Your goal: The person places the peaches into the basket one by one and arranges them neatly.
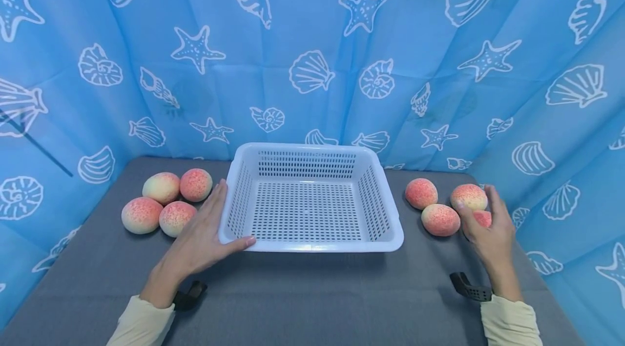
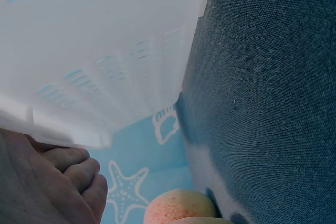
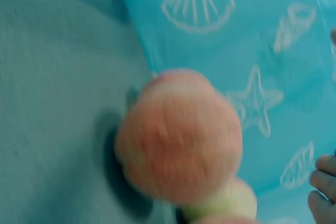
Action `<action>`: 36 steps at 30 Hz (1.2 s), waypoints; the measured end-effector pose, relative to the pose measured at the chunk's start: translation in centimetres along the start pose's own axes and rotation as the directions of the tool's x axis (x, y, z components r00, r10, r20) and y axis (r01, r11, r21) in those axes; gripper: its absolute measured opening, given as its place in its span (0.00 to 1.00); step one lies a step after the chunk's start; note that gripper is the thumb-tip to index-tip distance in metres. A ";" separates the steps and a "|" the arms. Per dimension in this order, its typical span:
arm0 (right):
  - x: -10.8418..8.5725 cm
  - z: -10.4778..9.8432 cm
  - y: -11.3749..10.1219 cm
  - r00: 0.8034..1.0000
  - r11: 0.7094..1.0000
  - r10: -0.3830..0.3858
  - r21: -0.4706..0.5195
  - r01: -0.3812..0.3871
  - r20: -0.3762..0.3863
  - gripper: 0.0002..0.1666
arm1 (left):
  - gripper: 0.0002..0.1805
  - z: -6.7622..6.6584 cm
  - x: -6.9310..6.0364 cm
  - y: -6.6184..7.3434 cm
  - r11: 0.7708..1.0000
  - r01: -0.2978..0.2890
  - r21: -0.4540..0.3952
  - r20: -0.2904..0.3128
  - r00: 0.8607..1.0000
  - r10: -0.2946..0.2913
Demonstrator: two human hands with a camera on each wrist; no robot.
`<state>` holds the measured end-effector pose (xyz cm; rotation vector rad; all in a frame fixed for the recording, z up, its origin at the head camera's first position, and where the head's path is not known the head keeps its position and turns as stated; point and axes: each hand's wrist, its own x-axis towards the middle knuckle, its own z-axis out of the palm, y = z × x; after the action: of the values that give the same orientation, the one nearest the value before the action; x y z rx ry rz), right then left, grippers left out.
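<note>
A white plastic basket (image 1: 307,210) with slotted walls stands in the middle of the table. At its front left corner my left hand (image 1: 202,235) holds the rim, the thumb along the front edge and the fingers at the left side; in the left wrist view, the fingers (image 2: 79,171) bend beneath the rim. My right hand (image 1: 490,232) hovers over the right-hand peaches, fingers spread around a yellow-pink peach (image 1: 469,197); whether it touches is unclear. A red-pink peach (image 1: 483,218) is partly hidden by that hand. Beside them lie two more peaches, one nearer the basket (image 1: 421,193) and one in front (image 1: 440,220).
Left of the basket, several peaches (image 1: 141,216) lie close together, near my left hand. A grey cloth (image 1: 312,302) covers the table. Blue curtains (image 1: 312,37) with white sea shapes surround the back and sides.
</note>
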<state>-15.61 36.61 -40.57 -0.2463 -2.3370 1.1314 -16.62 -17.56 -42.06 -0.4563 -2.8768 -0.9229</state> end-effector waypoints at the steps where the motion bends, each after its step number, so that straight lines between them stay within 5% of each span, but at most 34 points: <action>1: 0.1 -0.3 0.5 0.998 1.000 0.029 0.007 -0.029 -0.049 0.47 | 0.70 0.0 0.0 0.0 1.000 0.001 0.002 0.000 1.000 -0.001; 8: 0.0 -1.3 4.9 0.959 0.986 0.168 0.030 -0.165 -0.231 0.49 | 0.70 0.2 0.0 -0.2 1.000 0.002 0.001 -0.005 1.000 -0.002; 14: -0.3 -0.9 7.8 0.901 0.927 0.376 0.104 -0.361 -0.218 0.54 | 0.70 0.2 0.0 -0.2 1.000 -0.003 -0.003 -0.006 1.000 0.003; 17: -0.2 -0.6 8.6 0.888 0.909 0.414 0.146 -0.391 -0.202 0.55 | 0.70 0.3 0.1 -0.2 1.000 -0.008 -0.002 -0.011 1.000 0.008; 36: -0.4 -0.4 8.6 0.924 0.929 0.368 0.007 -0.370 -0.101 0.52 | 0.71 0.2 0.1 -0.2 1.000 -0.008 0.001 -0.009 1.000 0.008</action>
<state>-15.58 42.16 -47.18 -0.7583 -2.2650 1.2432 -16.74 -17.61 -42.33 -0.4619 -2.8650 -0.9194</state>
